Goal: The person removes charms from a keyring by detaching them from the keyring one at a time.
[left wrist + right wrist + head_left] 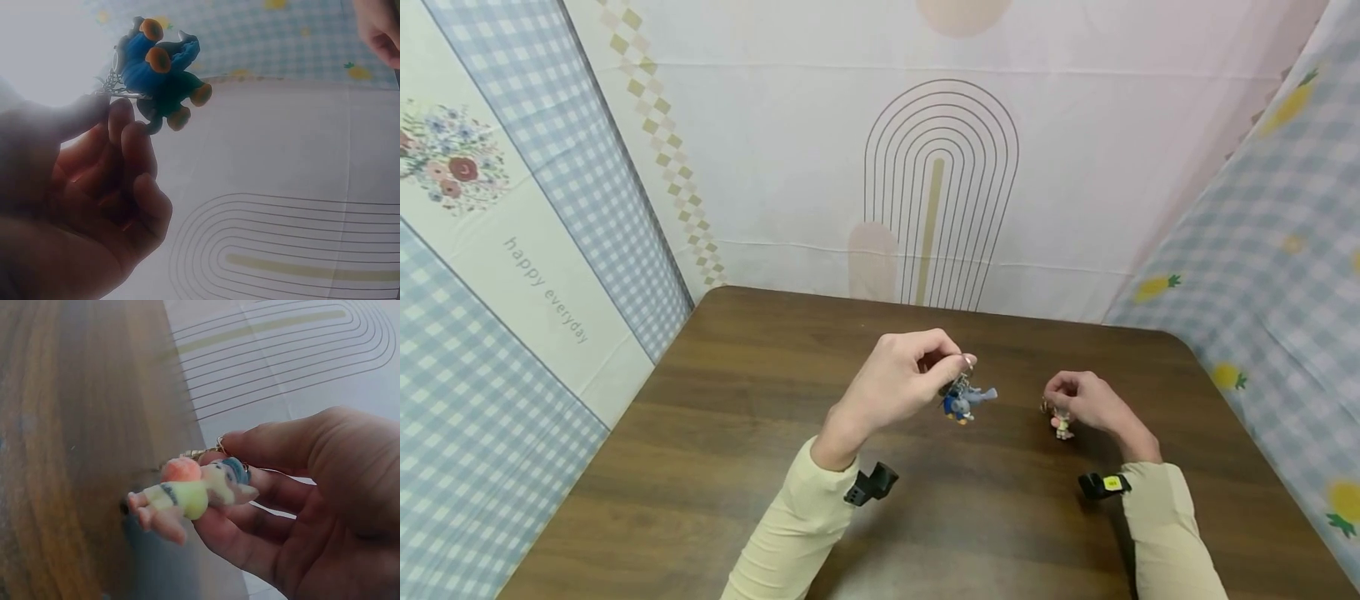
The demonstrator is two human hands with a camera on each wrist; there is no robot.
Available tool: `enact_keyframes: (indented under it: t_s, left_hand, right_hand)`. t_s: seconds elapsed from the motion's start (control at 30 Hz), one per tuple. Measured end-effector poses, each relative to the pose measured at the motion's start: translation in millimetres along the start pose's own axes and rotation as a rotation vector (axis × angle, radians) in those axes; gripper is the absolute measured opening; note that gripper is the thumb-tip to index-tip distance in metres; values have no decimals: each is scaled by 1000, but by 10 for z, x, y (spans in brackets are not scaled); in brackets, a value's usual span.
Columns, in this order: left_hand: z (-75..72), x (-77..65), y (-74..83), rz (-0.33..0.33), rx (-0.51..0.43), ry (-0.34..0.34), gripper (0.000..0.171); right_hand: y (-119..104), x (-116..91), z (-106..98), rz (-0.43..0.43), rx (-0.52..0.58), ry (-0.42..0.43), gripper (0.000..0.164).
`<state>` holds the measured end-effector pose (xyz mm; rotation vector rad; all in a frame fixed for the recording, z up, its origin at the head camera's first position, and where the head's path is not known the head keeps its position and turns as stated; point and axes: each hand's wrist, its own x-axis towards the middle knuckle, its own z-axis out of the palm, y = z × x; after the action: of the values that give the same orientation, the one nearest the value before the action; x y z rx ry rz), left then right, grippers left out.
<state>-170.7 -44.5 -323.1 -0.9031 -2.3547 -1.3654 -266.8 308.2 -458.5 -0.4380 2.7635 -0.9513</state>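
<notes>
My left hand [904, 377] pinches the metal ring of a figurine keychain above the table. Its figurines [159, 72] are blue and dark green with orange feet, and a short chain ties them to the ring. In the head view these keychain figurines [967, 404] dangle grey and blue below the fingertips. My right hand [1093, 402] holds a second keychain by its gold-coloured ring, lower and farther right. From it hangs a small figurine [190, 490] in yellow with a pink ball shape and a blue-green cap; in the right wrist view it lies sideways along the fingers.
Both hands are over a dark brown wooden table [760, 400] with rounded far corners. A white patterned cloth [775, 167] hangs behind its far edge. Checked cloths hang at the left [550, 150] and right. Each wrist wears a black camera strap [871, 483].
</notes>
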Motion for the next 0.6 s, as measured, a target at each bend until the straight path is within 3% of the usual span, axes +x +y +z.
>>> enact_keyframes:
  t_s: [0.3, 0.6]
  left_hand:
    - [2, 29, 1, 12, 12, 11, 12]
    - [31, 54, -25, 16, 9, -3, 11]
  right_hand:
    - [53, 26, -33, 27, -19, -13, 20]
    - [-237, -79, -244, -1, -82, 32, 34]
